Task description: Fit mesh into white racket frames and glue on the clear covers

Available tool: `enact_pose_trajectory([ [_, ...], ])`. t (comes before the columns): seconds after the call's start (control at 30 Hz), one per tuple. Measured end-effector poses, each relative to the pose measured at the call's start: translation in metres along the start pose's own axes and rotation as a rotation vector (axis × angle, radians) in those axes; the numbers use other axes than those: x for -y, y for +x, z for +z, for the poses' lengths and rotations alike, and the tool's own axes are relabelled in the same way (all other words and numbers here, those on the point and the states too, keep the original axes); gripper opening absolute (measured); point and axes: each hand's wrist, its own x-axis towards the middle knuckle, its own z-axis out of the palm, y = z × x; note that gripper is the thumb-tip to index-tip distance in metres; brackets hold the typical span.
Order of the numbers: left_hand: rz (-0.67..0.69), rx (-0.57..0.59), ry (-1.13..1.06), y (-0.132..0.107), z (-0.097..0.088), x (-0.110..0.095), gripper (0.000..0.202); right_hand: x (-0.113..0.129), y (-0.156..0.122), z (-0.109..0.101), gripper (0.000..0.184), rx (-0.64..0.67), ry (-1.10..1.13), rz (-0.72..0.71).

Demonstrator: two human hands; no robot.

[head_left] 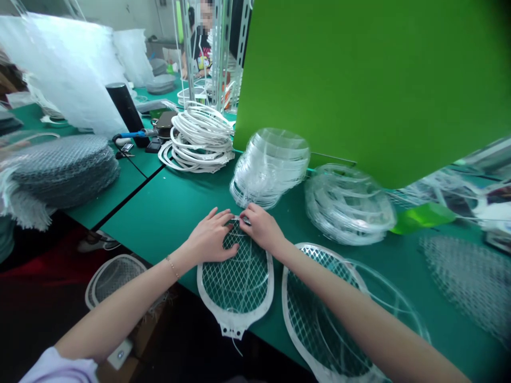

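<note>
Far to my left on the green bench (131,199) lies a thick pile of grey wire mesh (64,170), and below the bench edge sits a white-framed swatter head (114,279). Further along the bench, behind my hands, are a black cylinder (125,109), a blue-handled soldering iron (131,134) and a heap of looped white plastic frames (199,139). Beyond them, a seated co-worker (199,48) is partly hidden by a metal rack (219,58). My left hand (211,236), with a thin bracelet (172,267) at the wrist, lies spread flat and pressed on the upper part of an electric fly-swatter head (235,282). This white-rimmed, diamond-mesh piece lies flat on the bench directly in front of me, its handle end toward me. My right hand (259,226) is just beside the left, its fingertips (244,218) bent down at the top of the rim; I cannot tell whether they are pinching anything. To the right lie a stack of clear plastic rings (269,167), a second swatter head (290,303), a tall green board (371,80), another clear stack (347,205) and, at the far right, a blurred sheet of wire mesh (467,282).
</note>
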Motion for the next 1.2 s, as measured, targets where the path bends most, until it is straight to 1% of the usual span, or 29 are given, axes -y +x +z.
enact_pose_trajectory([
  [0.17,0.008,0.005,0.035,0.0,-0.002,-0.001,0.045,0.004,0.0,-0.002,0.013,0.014,-0.009,0.016],
  [0.47,-0.002,0.027,-0.005,-0.002,-0.002,-0.002,0.048,0.01,0.001,-0.01,0.016,0.065,-0.072,0.042],
  [0.67,0.011,0.035,-0.045,-0.002,-0.001,-0.001,0.05,0.013,-0.004,-0.012,0.022,0.105,-0.158,-0.008],
  [0.77,0.005,0.028,-0.063,-0.001,-0.002,0.0,0.048,0.016,-0.001,-0.012,0.025,0.138,-0.193,-0.015],
  [0.83,-0.005,0.03,-0.06,0.0,-0.003,-0.001,0.045,0.017,0.002,-0.016,0.025,0.176,-0.2,-0.033],
  [0.9,-0.007,0.038,-0.036,0.001,-0.005,-0.002,0.043,0.019,0.0,-0.023,0.025,0.208,-0.189,-0.053],
  [0.93,-0.004,0.04,-0.015,0.001,-0.006,-0.002,0.043,0.021,-0.006,-0.028,0.025,0.209,-0.174,-0.06],
  [1.0,0.005,0.043,0.033,0.0,-0.008,-0.004,0.044,0.028,-0.03,-0.039,0.027,0.138,-0.09,-0.068],
  [1.1,0.006,0.045,0.097,0.0,-0.009,-0.007,0.049,0.049,-0.092,-0.048,0.025,-0.036,0.145,-0.097],
  [1.13,0.004,0.049,0.114,0.0,-0.01,-0.009,0.051,0.057,-0.114,-0.048,0.023,-0.038,0.195,-0.119],
  [1.2,-0.007,0.061,0.14,0.0,-0.011,-0.013,0.054,0.071,-0.152,-0.041,0.02,-0.004,0.204,-0.152],
])
